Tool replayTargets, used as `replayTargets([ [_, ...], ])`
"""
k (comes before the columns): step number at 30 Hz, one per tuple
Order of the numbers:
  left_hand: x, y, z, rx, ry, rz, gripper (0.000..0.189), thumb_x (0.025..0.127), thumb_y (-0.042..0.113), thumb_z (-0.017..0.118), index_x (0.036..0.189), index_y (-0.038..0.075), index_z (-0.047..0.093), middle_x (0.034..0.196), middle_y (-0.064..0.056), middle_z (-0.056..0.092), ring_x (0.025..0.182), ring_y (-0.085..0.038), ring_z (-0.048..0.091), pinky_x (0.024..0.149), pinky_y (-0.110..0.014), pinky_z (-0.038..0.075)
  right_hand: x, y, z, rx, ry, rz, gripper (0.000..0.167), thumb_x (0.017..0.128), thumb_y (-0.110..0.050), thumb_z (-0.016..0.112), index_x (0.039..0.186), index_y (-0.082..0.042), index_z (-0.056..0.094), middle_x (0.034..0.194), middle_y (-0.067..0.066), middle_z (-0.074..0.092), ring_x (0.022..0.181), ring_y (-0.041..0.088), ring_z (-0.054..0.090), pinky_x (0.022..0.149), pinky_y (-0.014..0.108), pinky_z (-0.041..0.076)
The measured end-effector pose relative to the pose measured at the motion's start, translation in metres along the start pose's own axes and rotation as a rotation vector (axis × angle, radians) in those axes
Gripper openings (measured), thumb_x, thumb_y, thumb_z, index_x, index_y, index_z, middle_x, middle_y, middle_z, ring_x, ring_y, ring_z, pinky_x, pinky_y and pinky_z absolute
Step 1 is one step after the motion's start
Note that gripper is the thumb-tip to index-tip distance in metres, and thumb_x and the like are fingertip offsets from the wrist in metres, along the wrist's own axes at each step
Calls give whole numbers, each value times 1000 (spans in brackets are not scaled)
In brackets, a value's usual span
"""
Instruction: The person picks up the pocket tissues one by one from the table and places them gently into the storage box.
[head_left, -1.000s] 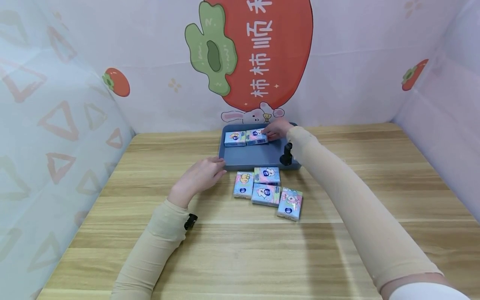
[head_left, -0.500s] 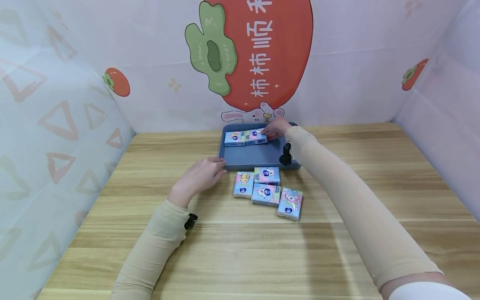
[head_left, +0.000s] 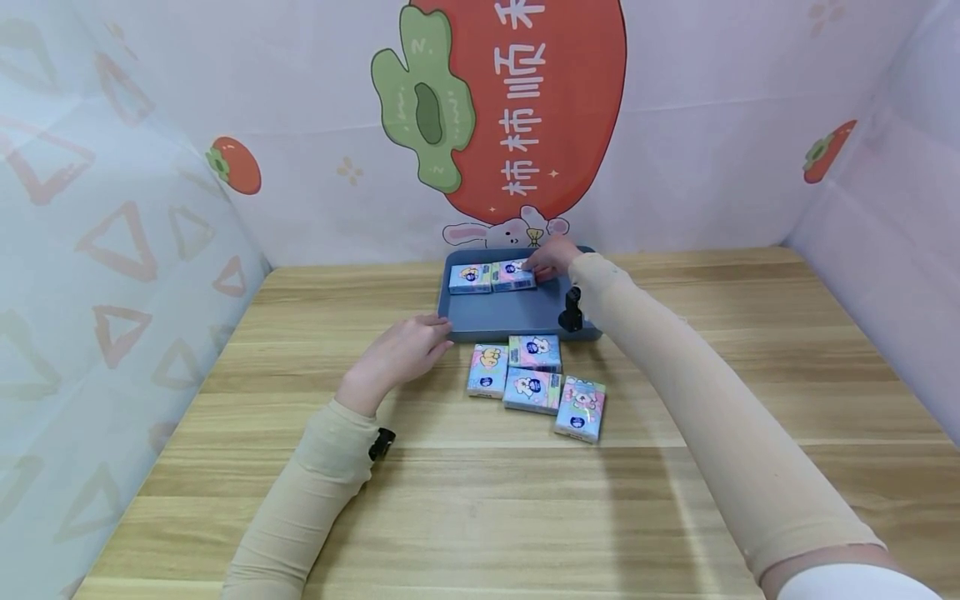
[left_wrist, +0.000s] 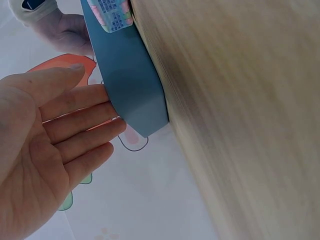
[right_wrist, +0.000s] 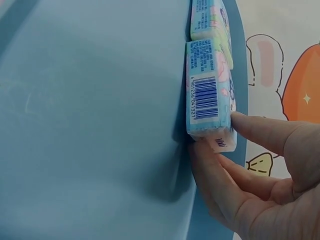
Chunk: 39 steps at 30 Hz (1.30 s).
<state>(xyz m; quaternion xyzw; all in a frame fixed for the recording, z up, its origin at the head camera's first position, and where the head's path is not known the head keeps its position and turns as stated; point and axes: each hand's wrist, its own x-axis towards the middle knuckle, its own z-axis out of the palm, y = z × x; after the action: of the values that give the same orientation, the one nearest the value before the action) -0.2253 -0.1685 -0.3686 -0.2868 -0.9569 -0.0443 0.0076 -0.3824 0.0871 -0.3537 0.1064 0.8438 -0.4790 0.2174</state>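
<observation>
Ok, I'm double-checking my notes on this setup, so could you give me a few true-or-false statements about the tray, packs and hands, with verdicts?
1. Two small, boxy, light-blue cartoon-printed packs lie in the shallow blue-grey rectangular tray. True.
2. The bare left hand grips a pack. False: it holds none, and lies at the tray's near left corner.
3. The bare right hand pinches the right-hand pack in the tray. True.
4. Only three packs lie outside the tray. False: four packs lie on the light-brown wood-grain table.
5. The packs in the tray sit along its near side. False: they sit along its far side.
</observation>
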Motion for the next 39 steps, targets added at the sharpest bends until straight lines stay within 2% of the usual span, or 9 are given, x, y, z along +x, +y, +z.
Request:
replayTargets([
  [16,0,1,1,-1,-3,-12,35,96,21,55,123,0,62,127,-17,61,119,-30,58,101,-43,48,-2,2,-2,-40,-11,-29,45,87,-13,68,127,0,52,121,15,57,106,28,63,97,35,52],
  [18,0,2,0,-2,-4,-12,36,96,22,55,124,0,62,127,-17,61,119,-30,57,101,-43,48,-2,2,-2,-43,-7,-32,48,87,-13,69,129,0,51,121,16,57,106,28,63,97,35,52],
  [22,-1,2,0,-9,-6,-11,36,96,21,56,124,0,61,127,-17,60,120,-30,57,102,-43,47,0,3,-2,-40,13,-32,65,86,-13,69,140,-5,33,121,16,56,104,28,64,96,35,53],
  [25,-1,2,0,-11,-3,-8,35,96,21,56,124,-1,61,127,-17,60,120,-31,57,102,-43,47,2,3,-2,-47,34,-30,67,87,-14,69,141,-7,29,120,16,57,103,28,64,94,36,54],
  [31,-1,2,0,-3,11,-2,35,96,21,56,123,-1,62,126,-18,61,119,-31,58,101,-44,48,6,4,-4,-113,60,-49,51,91,-19,64,134,-3,42,114,16,60,100,30,65,90,37,56],
  [33,-1,2,-1,-2,11,-1,35,96,21,56,123,-1,62,126,-18,61,119,-31,58,101,-44,48,5,5,-6,-130,69,-55,57,92,-21,62,140,-6,37,112,15,60,99,30,65,89,36,56],
  [35,-1,2,-1,0,10,0,35,96,21,55,123,-1,62,127,-18,61,119,-31,57,102,-44,47,2,7,-8,-147,73,-71,56,92,-23,62,141,-6,38,110,15,62,98,30,65,89,35,57],
  [39,0,3,-1,-2,4,-5,35,96,21,55,122,-1,62,126,-18,61,119,-31,58,101,-44,48,-7,9,-13,-142,64,-127,65,92,-24,62,146,-9,29,112,16,62,99,31,64,89,38,56],
])
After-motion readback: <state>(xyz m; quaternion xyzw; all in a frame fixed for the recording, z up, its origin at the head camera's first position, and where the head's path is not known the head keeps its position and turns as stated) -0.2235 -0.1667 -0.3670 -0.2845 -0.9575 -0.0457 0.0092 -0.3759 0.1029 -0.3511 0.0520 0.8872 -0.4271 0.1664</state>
